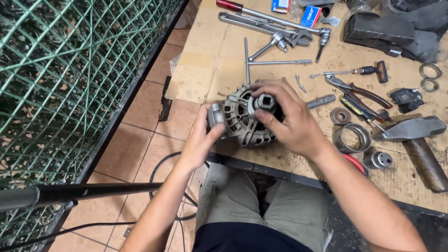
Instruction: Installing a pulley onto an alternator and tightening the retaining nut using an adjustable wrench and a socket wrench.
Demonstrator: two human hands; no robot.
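Alternator [242, 123]: one, grey metal, round with slots, at the near edge of the cardboard-covered bench [205, 65], above the knees.
Left hand [199, 140]: cupped on the left side of the alternator, thumb on top, other fingers tucked under and out of sight.
Right hand [289, 119]: over the top of the alternator, fingers bent and spread a little, tips around the round middle part with the square hole [265, 100].
Hammers: one, big grey head [410, 128], rusty handle, on the right.
Pliers: one pair [361, 91], red and black grips, beside the hammer.
Screwdriver: one, dark handle [373, 71], above the pliers.
Wrenches and bars: several long shiny ones [275, 28] in a heap at the far side; cannot tell the exact count.
Metal rings: two thin ones [429, 77] at the far right, one wide ring [357, 137] near the right wrist.
Small round parts: two, one bearing [340, 115], one pulley-like piece [379, 159].
Small boxes: two, blue and white [310, 15], shut, insides hidden.
Green wire fence [70, 70]: one, on the left, beside the tiled floor.
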